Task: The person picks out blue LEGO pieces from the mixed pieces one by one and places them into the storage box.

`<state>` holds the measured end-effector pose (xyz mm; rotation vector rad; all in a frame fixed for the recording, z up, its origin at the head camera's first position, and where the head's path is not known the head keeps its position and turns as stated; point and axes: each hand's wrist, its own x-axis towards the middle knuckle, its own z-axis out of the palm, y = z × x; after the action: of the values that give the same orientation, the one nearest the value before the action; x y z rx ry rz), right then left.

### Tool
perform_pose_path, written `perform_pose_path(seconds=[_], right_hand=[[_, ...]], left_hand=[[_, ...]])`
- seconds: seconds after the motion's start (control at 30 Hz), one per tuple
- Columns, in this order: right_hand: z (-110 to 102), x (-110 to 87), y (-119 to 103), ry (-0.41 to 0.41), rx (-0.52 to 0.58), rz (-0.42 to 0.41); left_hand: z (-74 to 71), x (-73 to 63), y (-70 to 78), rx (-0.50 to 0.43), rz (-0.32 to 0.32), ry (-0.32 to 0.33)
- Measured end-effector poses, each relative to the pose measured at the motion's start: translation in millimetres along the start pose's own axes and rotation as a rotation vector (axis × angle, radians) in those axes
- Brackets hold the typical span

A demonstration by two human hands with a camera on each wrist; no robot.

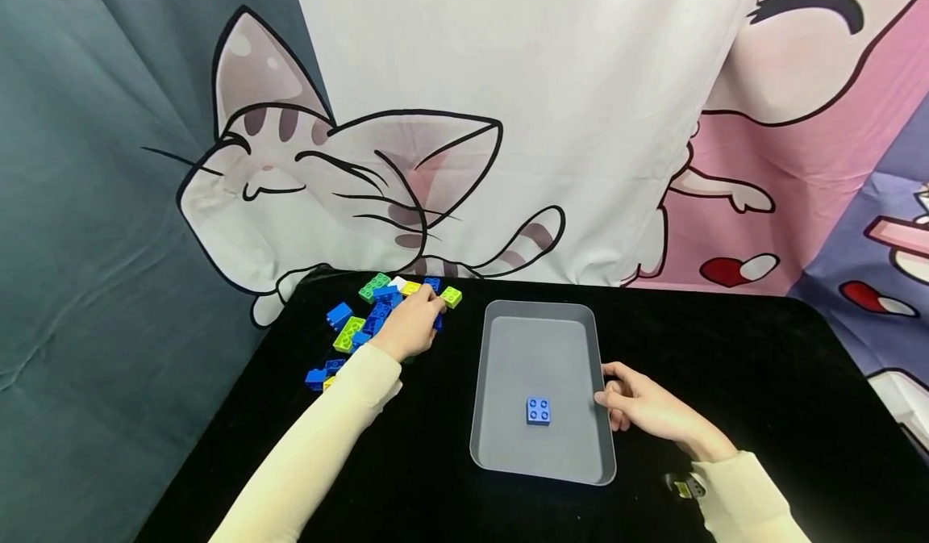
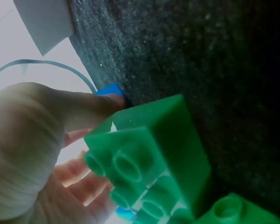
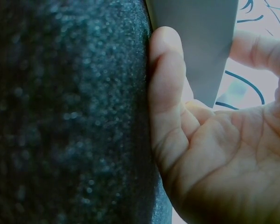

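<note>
My left hand (image 1: 410,323) reaches into a loose heap of blue, green, yellow and white toy building bricks (image 1: 381,313). In the left wrist view, its thumb overlaps the edge of a blue brick (image 2: 111,88). A green brick (image 2: 149,135) in front hides the fingertips, so whether they pinch anything cannot be told. My right hand (image 1: 642,402) grips the right rim of a grey rectangular tray (image 1: 606,446), thumb on one side of the wall and fingers on the other. One blue brick (image 1: 538,411) with studs up lies in the tray's lower half.
A lime brick (image 1: 452,297) sits at the heap's right edge, between it and the tray. Black cloth (image 1: 697,349) covers the table. Behind hangs a curtain (image 1: 581,83) with cartoon cats. Near the right cuff is a small dark device (image 1: 685,486).
</note>
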<state>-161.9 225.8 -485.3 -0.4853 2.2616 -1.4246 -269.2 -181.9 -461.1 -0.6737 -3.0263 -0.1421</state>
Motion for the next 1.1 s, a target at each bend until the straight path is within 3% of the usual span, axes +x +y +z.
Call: perform_pose_path(seconds=[0.3,0.67,0.93,1.1], right_hand=[[-1,0.8,2,0.003,0.0,0.001],[-1,1.0,3,0.005,0.004,0.003],[0,0.1,3,0.002,0.01,-0.003],[1,-0.7,3,-0.003,0.01,-0.007]], left_hand=[[-6.3,-16.7,12.9,0.012,0.088,0.115],[-17.1,-42.1,56.8,-0.03,0.227,0.211],[-17.3,-57.1,87.0,-0.007,0.296,0.226],[-15.0,-64.2,100.5,0.006,0.338,0.202]])
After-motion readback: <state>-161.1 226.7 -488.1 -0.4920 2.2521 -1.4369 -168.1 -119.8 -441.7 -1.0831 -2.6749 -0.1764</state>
